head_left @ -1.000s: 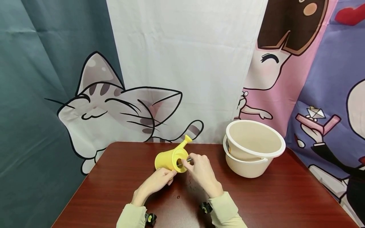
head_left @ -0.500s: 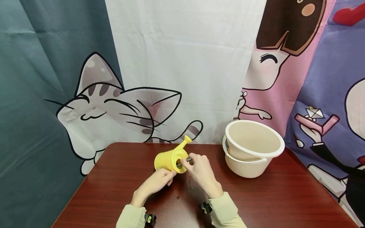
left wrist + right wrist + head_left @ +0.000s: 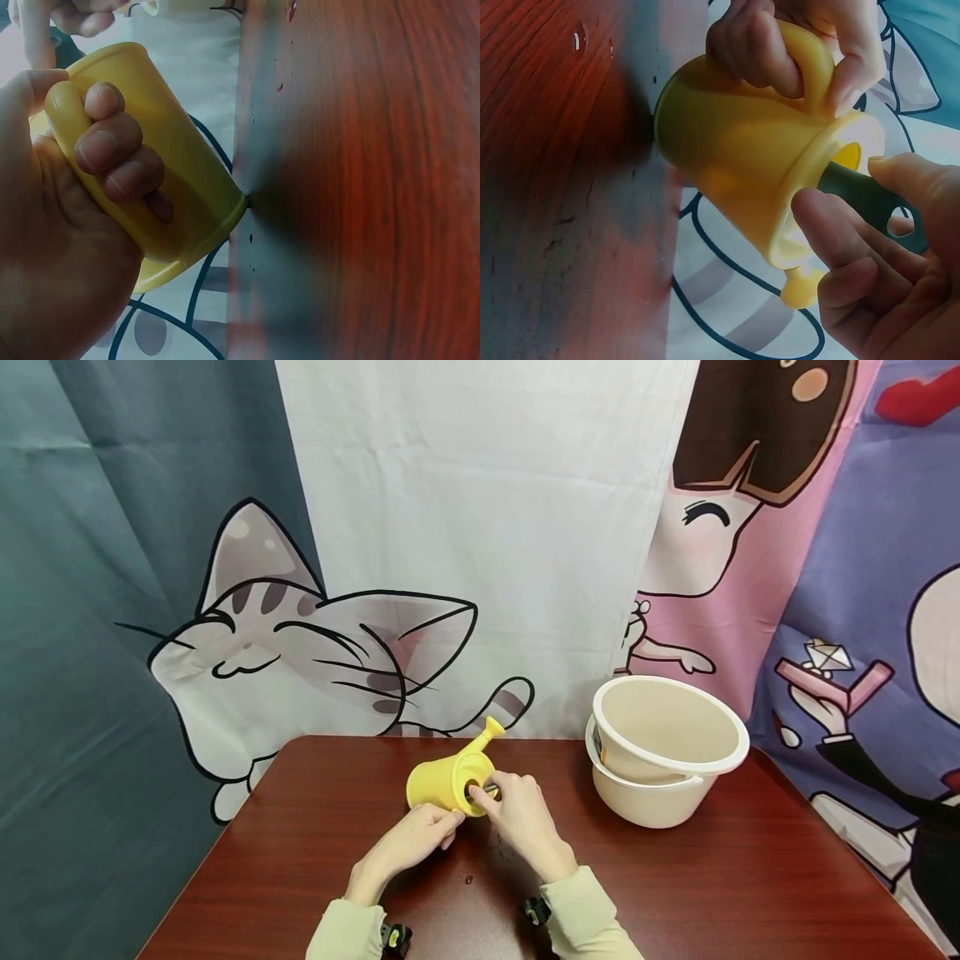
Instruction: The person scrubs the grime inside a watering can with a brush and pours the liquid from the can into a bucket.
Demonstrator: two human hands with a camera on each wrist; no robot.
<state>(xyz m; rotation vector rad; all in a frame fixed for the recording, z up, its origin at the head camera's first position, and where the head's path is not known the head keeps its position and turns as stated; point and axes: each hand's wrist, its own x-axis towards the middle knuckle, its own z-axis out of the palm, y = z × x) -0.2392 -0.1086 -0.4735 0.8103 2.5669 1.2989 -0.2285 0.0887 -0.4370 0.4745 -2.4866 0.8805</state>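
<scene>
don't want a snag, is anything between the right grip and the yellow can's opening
Nothing visible: the right grip holds a dark green handle that reaches into the opening of the yellow can; the left grip is on the can's handle, outside.

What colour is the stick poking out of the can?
The stick is dark green; the right wrist view shows it best.

My left hand [image 3: 64,232] grips the looped handle [image 3: 71,127] of a yellow, smooth-walled plastic can [image 3: 184,139], fingers curled through the loop. The can sits tilted, one edge of its wide end meeting the reddish-brown wood-grain bench [image 3: 375,180], where small water drops [image 3: 280,88] lie. Near the other end are my right hand's fingers [image 3: 79,16], partly cut off, beside a dark green piece [image 3: 66,46]. Behind hangs white cloth [image 3: 210,75] with dark curved lines.
</scene>
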